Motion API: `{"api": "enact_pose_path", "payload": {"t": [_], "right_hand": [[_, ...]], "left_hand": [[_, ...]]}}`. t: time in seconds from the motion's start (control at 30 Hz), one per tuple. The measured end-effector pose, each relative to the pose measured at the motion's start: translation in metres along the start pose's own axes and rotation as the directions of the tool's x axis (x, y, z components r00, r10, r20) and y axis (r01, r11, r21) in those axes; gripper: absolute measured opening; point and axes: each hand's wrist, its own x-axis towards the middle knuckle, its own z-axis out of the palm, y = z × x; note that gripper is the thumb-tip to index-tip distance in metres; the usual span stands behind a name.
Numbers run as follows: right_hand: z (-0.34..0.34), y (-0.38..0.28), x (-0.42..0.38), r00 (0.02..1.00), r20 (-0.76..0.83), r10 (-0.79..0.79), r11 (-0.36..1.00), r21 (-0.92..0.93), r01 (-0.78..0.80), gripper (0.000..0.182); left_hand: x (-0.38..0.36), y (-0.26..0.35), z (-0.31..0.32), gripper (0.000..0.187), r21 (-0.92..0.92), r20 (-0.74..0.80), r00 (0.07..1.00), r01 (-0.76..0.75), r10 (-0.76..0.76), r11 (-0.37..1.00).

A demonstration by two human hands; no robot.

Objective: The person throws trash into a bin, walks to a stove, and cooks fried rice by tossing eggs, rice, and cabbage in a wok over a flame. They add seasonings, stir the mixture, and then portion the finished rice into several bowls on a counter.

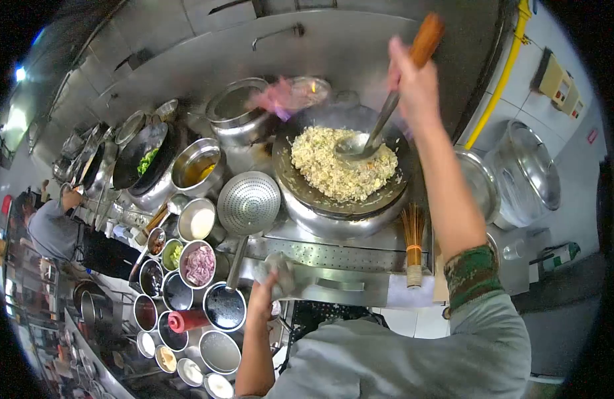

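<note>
wok (388,189), round and dark metal, sits in a shiny steel ring (337,226), holding grainy, pale rice (343,181). a round-bowled metal ladle (352,147) dips into it, the right hand (413,86) wrapped around its smooth wooden handle (428,40); the left hand (262,299) clutches a crumpled grey cloth (280,274).

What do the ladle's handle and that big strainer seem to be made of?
Ladle's handle: probably smooth wood, from its orange-brown colour; its shaft looks like grey metal. Strainer: likely stainless steel, judging by its silvery sheen and many holes.
</note>
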Motion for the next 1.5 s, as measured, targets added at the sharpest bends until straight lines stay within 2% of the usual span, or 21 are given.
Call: {"api": "enact_pose_path", "payload": {"t": [0.03, 0.1, 0.17, 0.27, 0.33, 0.4, 0.47, 0.53, 0.57, 0.67, 0.8, 0.87, 0.97, 1.07, 1.13, 1.2, 1.27, 1.3, 1.33, 1.43, 1.5], "right_hand": [[0.004, -0.022, 0.002, 0.999, 0.030, -0.019, 0.995, 0.095, 0.016, 0.045], [0.015, -0.028, -0.015, 1.000, 0.020, -0.006, 0.995, 0.101, 0.004, 0.042], [0.038, 0.027, -0.031, 0.992, -0.125, -0.015, 0.972, -0.233, -0.014, 0.043], [0.065, 0.054, -0.033, 0.993, 0.118, -0.006, 0.965, -0.261, 0.037, 0.044], [0.055, 0.022, -0.013, 0.991, 0.054, 0.126, 0.931, -0.352, -0.099, 0.057], [0.022, -0.013, 0.002, 0.980, 0.143, 0.138, 0.981, -0.157, -0.115, 0.049], [-0.008, 0.029, 0.007, 0.991, 0.023, 0.133, 0.983, 0.127, -0.135, 0.036], [-0.016, 0.073, -0.010, 0.998, -0.023, 0.052, 0.998, 0.047, -0.051, 0.030], [-0.015, 0.070, -0.005, 0.991, 0.019, 0.129, 0.990, 0.062, -0.130, 0.030], [-0.016, 0.035, 0.031, 0.957, -0.110, 0.269, 0.961, -0.030, -0.274, 0.035], [-0.033, 0.005, 0.060, 0.936, 0.036, 0.351, 0.928, 0.120, -0.353, 0.029], [-0.007, 0.024, 0.044, 0.942, 0.015, 0.337, 0.941, 0.026, -0.337, 0.034], [0.024, 0.040, 0.014, 0.986, -0.130, 0.102, 0.977, -0.172, -0.124, 0.031], [0.009, 0.030, -0.006, 0.989, -0.145, -0.011, 0.993, -0.119, -0.006, 0.032], [-0.002, -0.024, -0.016, 0.984, -0.166, 0.066, 0.995, 0.081, -0.053, 0.032], [-0.016, -0.026, 0.003, 0.986, -0.053, 0.157, 0.979, 0.140, -0.149, 0.032], [0.005, -0.036, 0.006, 0.971, -0.072, 0.230, 0.970, 0.092, -0.223, 0.034], [0.014, -0.027, 0.005, 0.965, -0.089, 0.247, 0.969, 0.037, -0.245, 0.034], [0.023, -0.015, 0.002, 0.958, -0.107, 0.266, 0.963, -0.015, -0.269, 0.035], [0.019, 0.030, -0.039, 0.974, -0.228, 0.001, 0.920, -0.380, -0.090, 0.049], [-0.006, -0.008, -0.116, 0.992, -0.124, 0.037, 0.995, -0.089, -0.048, 0.039]], "left_hand": [[-0.014, 0.032, 0.021, 0.049, -0.134, 0.030, 0.986, 0.168, -0.166, 0.977], [0.007, 0.036, 0.043, 0.051, -0.336, 0.158, 0.969, 0.235, -0.191, 0.912], [0.028, 0.051, 0.087, 0.051, -0.238, 0.102, 0.963, 0.268, -0.250, 0.933], [0.067, 0.063, 0.132, 0.058, -0.104, 0.245, 0.904, 0.384, -0.351, 0.917], [0.063, 0.091, 0.162, 0.059, -0.103, 0.204, 0.897, 0.419, -0.393, 0.902], [0.059, 0.112, 0.172, 0.053, 0.002, 0.301, 0.839, 0.475, -0.454, 0.880], [0.069, 0.114, 0.179, 0.046, 0.035, 0.302, 0.811, 0.517, -0.502, 0.855], [0.101, 0.085, 0.195, 0.037, -0.006, 0.245, 0.815, 0.543, -0.526, 0.839], [0.107, 0.080, 0.188, 0.030, 0.035, 0.384, 0.785, 0.514, -0.486, 0.857], [0.082, 0.072, 0.192, 0.030, -0.010, 0.322, 0.864, 0.411, -0.386, 0.912], [-0.002, 0.113, 0.208, 0.021, -0.114, 0.341, 0.785, 0.581, -0.517, 0.806], [0.002, 0.105, 0.222, 0.027, -0.090, 0.245, 0.822, 0.547, -0.514, 0.832], [0.020, 0.069, 0.200, 0.034, -0.007, 0.208, 0.895, 0.405, -0.395, 0.914], [0.013, -0.001, 0.134, 0.040, 0.009, 0.431, 0.845, 0.347, -0.316, 0.938], [-0.059, 0.035, 0.140, 0.040, -0.073, 0.226, 0.937, 0.290, -0.267, 0.954], [-0.045, 0.075, 0.145, 0.021, -0.142, 0.235, 0.855, 0.501, -0.462, 0.854], [-0.010, 0.125, 0.184, 0.020, -0.193, 0.241, 0.836, 0.539, -0.493, 0.820], [0.018, 0.117, 0.189, 0.020, -0.045, 0.310, 0.827, 0.506, -0.470, 0.861], [0.008, 0.128, 0.211, 0.021, -0.035, 0.182, 0.866, 0.479, -0.465, 0.877], [0.052, 0.022, 0.167, 0.027, -0.009, 0.393, 0.858, 0.362, -0.329, 0.932], [0.055, -0.012, 0.140, 0.032, 0.045, 0.462, 0.851, 0.259, -0.250, 0.965]]}}
